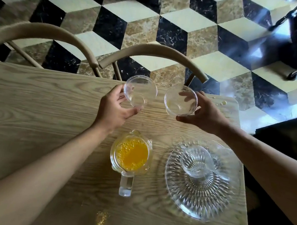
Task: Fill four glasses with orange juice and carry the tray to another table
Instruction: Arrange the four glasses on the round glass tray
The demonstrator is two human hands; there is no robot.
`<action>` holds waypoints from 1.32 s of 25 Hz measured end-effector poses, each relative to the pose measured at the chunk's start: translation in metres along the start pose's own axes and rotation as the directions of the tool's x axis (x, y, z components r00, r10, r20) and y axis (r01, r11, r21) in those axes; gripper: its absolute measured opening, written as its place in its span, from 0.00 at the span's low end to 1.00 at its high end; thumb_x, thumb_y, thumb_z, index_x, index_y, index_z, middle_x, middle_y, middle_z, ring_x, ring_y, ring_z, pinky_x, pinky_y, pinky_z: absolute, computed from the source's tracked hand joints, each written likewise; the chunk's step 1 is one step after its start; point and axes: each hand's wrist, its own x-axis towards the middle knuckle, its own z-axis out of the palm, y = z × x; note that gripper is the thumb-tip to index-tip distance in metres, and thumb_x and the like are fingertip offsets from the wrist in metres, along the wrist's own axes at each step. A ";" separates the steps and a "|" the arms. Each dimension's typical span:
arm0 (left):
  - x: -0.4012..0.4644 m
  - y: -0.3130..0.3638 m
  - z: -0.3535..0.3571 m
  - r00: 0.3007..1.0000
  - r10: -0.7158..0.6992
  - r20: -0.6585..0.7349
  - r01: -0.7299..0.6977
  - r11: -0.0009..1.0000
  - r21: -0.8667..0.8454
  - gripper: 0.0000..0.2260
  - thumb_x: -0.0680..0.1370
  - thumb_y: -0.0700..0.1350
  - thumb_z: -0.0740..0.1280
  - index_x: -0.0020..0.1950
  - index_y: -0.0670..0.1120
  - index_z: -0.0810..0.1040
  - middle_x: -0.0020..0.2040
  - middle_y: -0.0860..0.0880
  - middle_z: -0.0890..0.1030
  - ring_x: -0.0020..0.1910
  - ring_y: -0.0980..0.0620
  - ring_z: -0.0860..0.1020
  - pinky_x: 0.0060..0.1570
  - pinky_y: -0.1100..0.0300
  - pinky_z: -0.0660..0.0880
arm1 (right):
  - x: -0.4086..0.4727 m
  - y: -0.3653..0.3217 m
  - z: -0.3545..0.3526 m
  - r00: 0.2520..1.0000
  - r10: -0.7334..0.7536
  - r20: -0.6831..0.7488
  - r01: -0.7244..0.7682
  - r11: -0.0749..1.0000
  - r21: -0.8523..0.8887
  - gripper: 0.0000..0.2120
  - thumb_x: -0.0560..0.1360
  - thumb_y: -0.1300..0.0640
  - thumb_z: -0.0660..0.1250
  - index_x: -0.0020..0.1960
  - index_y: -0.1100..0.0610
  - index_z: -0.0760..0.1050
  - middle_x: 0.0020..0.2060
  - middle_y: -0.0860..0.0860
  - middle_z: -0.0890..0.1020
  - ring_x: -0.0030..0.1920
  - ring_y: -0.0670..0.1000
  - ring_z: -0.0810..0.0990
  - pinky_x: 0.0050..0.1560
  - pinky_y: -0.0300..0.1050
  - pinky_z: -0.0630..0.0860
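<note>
Two empty glasses, L hand fingers round one, R hand round other; no labels.

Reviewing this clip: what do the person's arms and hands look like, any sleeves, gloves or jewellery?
Both forearms are bare up to the frame's edge, with no sleeve in view. The left hand and right hand wear no gloves, and no ring, watch or bracelet shows.

Dim, warm wide-angle view (edges bowed), glare on floor upper right.

Clear smooth glass tumblers, ribbed cut-glass tray, matt grained wooden table, glossy marble floor
</note>
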 end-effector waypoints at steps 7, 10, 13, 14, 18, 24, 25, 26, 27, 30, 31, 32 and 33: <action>-0.019 0.122 -0.025 0.989 0.135 -0.057 -0.131 0.989 0.066 0.29 0.69 0.43 0.82 0.66 0.47 0.75 0.63 0.47 0.81 0.65 0.51 0.80 0.66 0.60 0.77 | -0.033 -0.063 -0.072 0.989 -0.099 -0.109 0.108 0.991 0.073 0.35 0.60 0.42 0.80 0.63 0.52 0.78 0.56 0.49 0.83 0.55 0.56 0.82 0.57 0.52 0.80; -0.038 0.166 -0.019 0.982 0.156 -0.102 -0.150 0.986 0.069 0.31 0.68 0.45 0.83 0.67 0.44 0.74 0.62 0.44 0.81 0.64 0.47 0.81 0.66 0.56 0.78 | -0.058 -0.084 -0.103 0.978 -0.153 -0.144 0.166 0.983 0.081 0.31 0.61 0.43 0.82 0.62 0.47 0.78 0.55 0.47 0.83 0.55 0.58 0.82 0.57 0.56 0.81; -0.073 0.199 -0.005 0.977 0.173 -0.126 -0.166 0.984 0.064 0.34 0.64 0.52 0.83 0.66 0.44 0.75 0.62 0.42 0.82 0.63 0.47 0.82 0.66 0.53 0.79 | -0.092 -0.097 -0.129 0.966 -0.189 -0.177 0.202 0.978 0.057 0.31 0.64 0.46 0.82 0.64 0.49 0.77 0.54 0.46 0.83 0.53 0.57 0.82 0.49 0.39 0.78; -0.088 0.208 0.003 0.975 0.181 -0.129 -0.174 0.983 0.064 0.33 0.65 0.52 0.83 0.65 0.45 0.75 0.62 0.43 0.82 0.62 0.48 0.82 0.66 0.53 0.79 | -0.105 -0.100 -0.135 0.963 -0.201 -0.180 0.214 0.976 0.052 0.32 0.63 0.43 0.82 0.64 0.48 0.77 0.53 0.45 0.83 0.53 0.56 0.82 0.49 0.37 0.77; -0.147 0.213 0.033 0.974 0.169 -0.148 -0.158 0.984 0.085 0.33 0.69 0.47 0.83 0.70 0.43 0.74 0.65 0.47 0.79 0.64 0.51 0.79 0.65 0.57 0.77 | -0.159 -0.093 -0.144 0.960 -0.209 -0.183 0.232 0.966 0.110 0.32 0.60 0.32 0.78 0.61 0.41 0.77 0.56 0.47 0.83 0.56 0.58 0.82 0.58 0.60 0.80; -0.215 0.160 0.084 0.988 0.055 -0.146 -0.052 0.998 0.025 0.37 0.61 0.62 0.79 0.63 0.44 0.77 0.61 0.46 0.83 0.61 0.50 0.82 0.60 0.67 0.77 | -0.231 -0.048 -0.120 0.982 -0.117 -0.147 0.135 0.983 0.123 0.31 0.60 0.32 0.78 0.61 0.37 0.75 0.56 0.46 0.81 0.55 0.54 0.80 0.55 0.50 0.78; -0.222 0.149 0.093 0.989 0.024 -0.144 -0.024 1.000 0.008 0.37 0.61 0.62 0.79 0.62 0.43 0.77 0.60 0.46 0.83 0.61 0.50 0.82 0.59 0.68 0.77 | -0.241 -0.040 -0.112 0.987 -0.087 -0.134 0.104 0.987 0.126 0.34 0.61 0.34 0.78 0.63 0.43 0.76 0.56 0.47 0.81 0.54 0.50 0.80 0.51 0.43 0.76; -0.231 0.138 0.103 0.991 -0.006 -0.135 0.006 1.000 -0.002 0.36 0.61 0.62 0.79 0.61 0.43 0.77 0.60 0.46 0.83 0.60 0.50 0.82 0.60 0.68 0.77 | -0.250 -0.031 -0.104 0.990 -0.063 -0.124 0.078 0.990 0.121 0.36 0.61 0.34 0.78 0.64 0.48 0.77 0.55 0.46 0.81 0.53 0.46 0.79 0.49 0.37 0.73; -0.238 0.126 0.111 0.991 -0.034 -0.129 0.034 0.999 -0.002 0.36 0.61 0.62 0.79 0.61 0.44 0.77 0.60 0.47 0.83 0.61 0.50 0.82 0.62 0.64 0.78 | -0.258 -0.023 -0.095 0.992 -0.045 -0.118 0.058 0.992 0.116 0.39 0.60 0.34 0.78 0.65 0.52 0.77 0.55 0.44 0.81 0.53 0.41 0.78 0.48 0.32 0.71; -0.252 0.089 0.132 0.989 -0.079 -0.125 0.086 0.995 0.046 0.33 0.63 0.59 0.82 0.63 0.49 0.77 0.61 0.48 0.83 0.62 0.50 0.82 0.65 0.50 0.79 | -0.277 0.003 -0.067 0.993 0.017 -0.114 -0.002 0.991 0.135 0.43 0.60 0.32 0.77 0.66 0.56 0.78 0.57 0.45 0.81 0.56 0.39 0.78 0.55 0.32 0.73; -0.255 0.077 0.137 0.988 -0.098 -0.123 0.107 0.992 0.067 0.31 0.64 0.56 0.83 0.63 0.49 0.77 0.61 0.49 0.84 0.62 0.50 0.82 0.65 0.48 0.79 | -0.281 0.011 -0.059 0.991 0.056 -0.118 -0.037 0.988 0.152 0.42 0.60 0.35 0.79 0.67 0.56 0.77 0.58 0.47 0.82 0.55 0.39 0.79 0.56 0.34 0.74; -0.258 0.067 0.141 0.986 -0.112 -0.122 0.123 0.989 0.080 0.30 0.65 0.53 0.84 0.63 0.49 0.77 0.61 0.49 0.84 0.61 0.50 0.82 0.64 0.47 0.79 | -0.285 0.016 -0.052 0.987 0.095 -0.129 -0.073 0.983 0.166 0.39 0.61 0.41 0.81 0.68 0.56 0.77 0.58 0.48 0.82 0.51 0.37 0.80 0.54 0.32 0.74; -0.260 0.059 0.144 0.987 -0.115 -0.116 0.124 0.989 0.078 0.30 0.65 0.51 0.84 0.64 0.49 0.77 0.61 0.49 0.84 0.61 0.50 0.83 0.63 0.46 0.80 | -0.287 0.020 -0.046 0.983 0.127 -0.136 -0.103 0.980 0.168 0.37 0.62 0.47 0.83 0.69 0.54 0.77 0.58 0.47 0.82 0.47 0.35 0.78 0.50 0.30 0.72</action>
